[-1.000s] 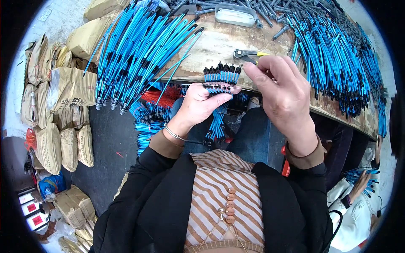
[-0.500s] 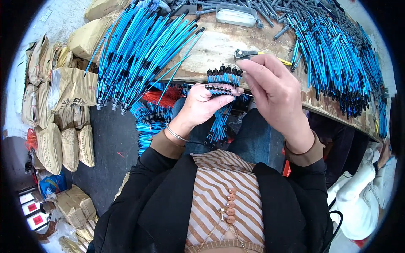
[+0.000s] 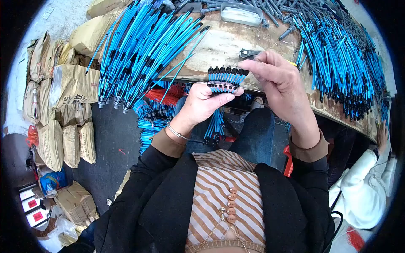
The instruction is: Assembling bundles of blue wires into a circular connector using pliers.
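Observation:
My left hand (image 3: 206, 98) is closed round a bundle of thin blue rods with black tips (image 3: 228, 75), held just off the table's near edge. The tips stand fanned in a row above my fingers, and the blue lengths hang down below the hand. A thin line, like a wire or needle, crosses the row near my thumb. My right hand (image 3: 276, 80) is pinched beside the right end of the row, thumb and forefinger together. Whatever lies between those fingertips is too small to make out. Just behind the right hand lie cutting pliers (image 3: 249, 53), partly hidden.
Large heaps of blue rods (image 3: 143, 50) lie on the wooden table (image 3: 211, 46) at left and right. A clear plastic box (image 3: 241, 13) stands at the back among grey pegs. Brown paper sacks (image 3: 76, 84) are stacked at left. A person in a white sleeve (image 3: 358, 185) sits at right.
The row of black tips has spread into a wider, flatter fan. My right hand has come down and is pinched more tightly beside it. The view has shifted slightly.

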Tool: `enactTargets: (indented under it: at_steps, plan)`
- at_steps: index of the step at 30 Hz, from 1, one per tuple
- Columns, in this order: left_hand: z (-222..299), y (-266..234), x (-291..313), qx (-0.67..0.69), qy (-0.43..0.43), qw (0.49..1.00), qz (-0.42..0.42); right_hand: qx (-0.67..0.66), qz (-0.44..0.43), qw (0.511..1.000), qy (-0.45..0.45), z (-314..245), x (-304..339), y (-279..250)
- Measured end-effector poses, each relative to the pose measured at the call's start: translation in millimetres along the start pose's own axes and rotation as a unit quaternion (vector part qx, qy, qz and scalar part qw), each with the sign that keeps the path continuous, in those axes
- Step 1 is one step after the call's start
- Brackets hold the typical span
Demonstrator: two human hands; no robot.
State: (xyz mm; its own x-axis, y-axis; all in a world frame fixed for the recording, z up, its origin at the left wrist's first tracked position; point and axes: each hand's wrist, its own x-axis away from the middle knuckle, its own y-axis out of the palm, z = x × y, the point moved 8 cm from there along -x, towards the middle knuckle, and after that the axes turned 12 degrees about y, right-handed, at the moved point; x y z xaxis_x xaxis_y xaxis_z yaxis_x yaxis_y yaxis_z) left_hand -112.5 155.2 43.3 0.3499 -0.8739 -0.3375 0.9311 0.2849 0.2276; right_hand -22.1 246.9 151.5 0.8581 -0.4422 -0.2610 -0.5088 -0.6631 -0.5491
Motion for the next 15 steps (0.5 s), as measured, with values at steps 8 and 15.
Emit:
enactTargets:
  at_steps: [8, 15]
  plan:
    - [-0.8, 0.8, -1.0, 0.026, 0.017, 1.000, -0.001, 0.072, 0.024, 0.994, -0.074, -13.9, -1.4, 0.5]
    - [3.4, 3.1, -3.8, -0.005, 0.021, 0.999, -0.024, 0.053, 0.012, 0.993, -0.109, -24.2, -3.9, 0.7]
